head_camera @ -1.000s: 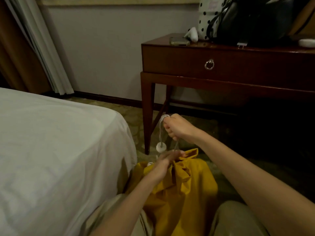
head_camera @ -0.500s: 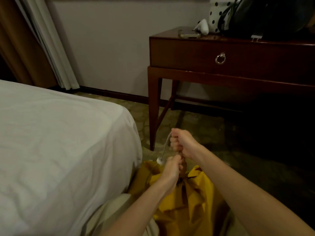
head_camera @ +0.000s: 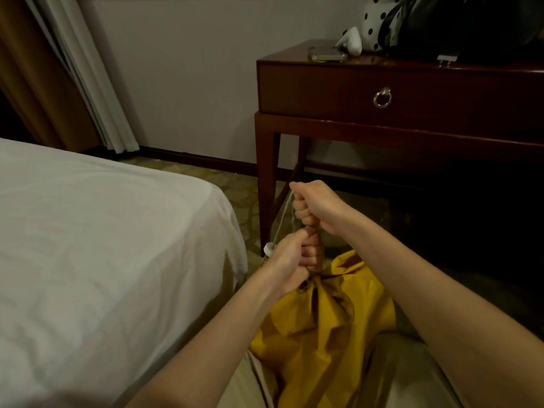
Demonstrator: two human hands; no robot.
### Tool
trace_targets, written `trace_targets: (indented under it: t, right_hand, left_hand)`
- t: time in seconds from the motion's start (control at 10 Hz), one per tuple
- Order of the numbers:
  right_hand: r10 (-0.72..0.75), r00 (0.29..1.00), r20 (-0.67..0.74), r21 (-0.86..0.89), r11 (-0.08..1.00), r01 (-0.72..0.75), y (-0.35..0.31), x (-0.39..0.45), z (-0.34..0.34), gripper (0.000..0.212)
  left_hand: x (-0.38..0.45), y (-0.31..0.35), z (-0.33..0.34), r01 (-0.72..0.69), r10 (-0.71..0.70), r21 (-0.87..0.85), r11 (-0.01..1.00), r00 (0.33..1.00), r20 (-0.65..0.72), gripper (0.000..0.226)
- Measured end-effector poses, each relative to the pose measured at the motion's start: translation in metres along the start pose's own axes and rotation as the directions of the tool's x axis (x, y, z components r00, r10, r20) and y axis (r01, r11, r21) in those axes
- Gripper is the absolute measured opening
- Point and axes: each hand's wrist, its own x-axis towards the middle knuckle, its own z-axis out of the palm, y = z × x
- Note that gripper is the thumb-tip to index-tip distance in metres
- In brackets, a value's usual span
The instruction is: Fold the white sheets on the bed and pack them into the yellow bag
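The yellow bag (head_camera: 321, 328) stands between my knees on the floor, its mouth bunched tight at the top. My left hand (head_camera: 291, 263) grips the gathered neck of the bag just above the fabric. My right hand (head_camera: 312, 206) is a fist right above it, curled round the white drawstring (head_camera: 284, 213), which runs down to a round white toggle (head_camera: 269, 248) beside my left hand. No folded sheet shows; the inside of the bag is hidden. The bed (head_camera: 97, 254) at left carries a smooth white sheet.
A dark wooden desk (head_camera: 382, 95) with a ring-pull drawer stands ahead at right, its leg close behind my hands. A phone (head_camera: 326, 53), a spotted bag and a black bag lie on it. Curtains (head_camera: 79, 69) hang at far left. Patterned carpet lies between bed and desk.
My right hand came down from its raised pull and now sits as a fist directly over my left hand. My left hand has closed round the bag's neck, and the mouth is drawn tighter.
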Motion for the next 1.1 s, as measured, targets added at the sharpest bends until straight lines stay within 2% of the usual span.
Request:
trace_targets:
  t: [0.1, 0.2, 0.3, 0.4, 0.5, 0.6, 0.7, 0.8, 0.9, 1.0, 1.1]
  right_hand:
    - [0.034, 0.999, -0.002, 0.001, 0.999, -0.034, 0.004, 0.008, -0.003, 0.043]
    - [0.031, 0.999, 0.033, -0.023, 0.999, -0.030, 0.001, 0.015, -0.005, 0.041]
    - [0.021, 0.997, 0.073, -0.069, 0.998, -0.016, 0.005, 0.016, -0.008, 0.037]
    - [0.064, 0.992, 0.112, -0.112, 0.992, -0.051, 0.019, 0.019, -0.011, 0.036]
    - [0.081, 0.982, 0.168, -0.284, 0.958, -0.031, 0.035, 0.024, -0.013, 0.036]
    - [0.037, 0.981, 0.191, -0.435, 0.899, 0.051, 0.045, 0.032, -0.014, 0.035]
    - [-0.042, 0.978, 0.204, -0.635, 0.755, 0.165, 0.051, 0.045, -0.016, 0.034]
    - [-0.074, 0.970, 0.231, -0.702, 0.678, 0.219, 0.049, 0.057, -0.020, 0.029]
    - [-0.088, 0.965, 0.246, -0.730, 0.638, 0.245, 0.042, 0.062, -0.023, 0.024]
    - [-0.022, 0.965, 0.263, -0.755, 0.617, 0.220, 0.027, 0.054, -0.023, 0.025]
    - [0.101, 0.951, 0.292, -0.787, 0.591, 0.179, -0.012, 0.036, -0.023, 0.026]
  left_hand:
    - [0.005, 0.004, -0.001, 0.053, -0.054, 0.048, 0.997, 0.998, 0.016, 0.051]
    - [0.015, 0.013, -0.007, 0.047, -0.041, 0.227, 0.973, 0.999, -0.032, 0.040]
    - [0.022, 0.021, -0.020, 0.022, -0.014, 0.450, 0.893, 1.000, -0.022, 0.032]
    - [0.028, 0.023, -0.035, 0.072, -0.096, 0.495, 0.866, 0.995, 0.023, 0.019]
    - [0.038, 0.015, -0.049, 0.126, -0.173, 0.509, 0.851, 0.984, 0.046, 0.023]
    - [0.049, 0.009, -0.058, 0.138, -0.185, 0.475, 0.869, 0.981, 0.054, 0.023]
    - [0.055, 0.011, -0.063, 0.131, -0.159, 0.498, 0.857, 0.987, 0.014, 0.012]
    - [0.061, 0.023, -0.070, 0.152, -0.153, 0.717, 0.680, 0.986, -0.063, 0.022]
    - [0.062, 0.043, -0.067, 0.193, -0.185, 0.865, 0.464, 0.976, -0.119, 0.031]
    - [0.051, 0.067, -0.055, 0.271, -0.257, 0.923, 0.272, 0.945, -0.202, 0.033]
    - [0.030, 0.102, -0.043, 0.281, -0.237, 0.945, 0.165, 0.942, -0.239, 0.036]
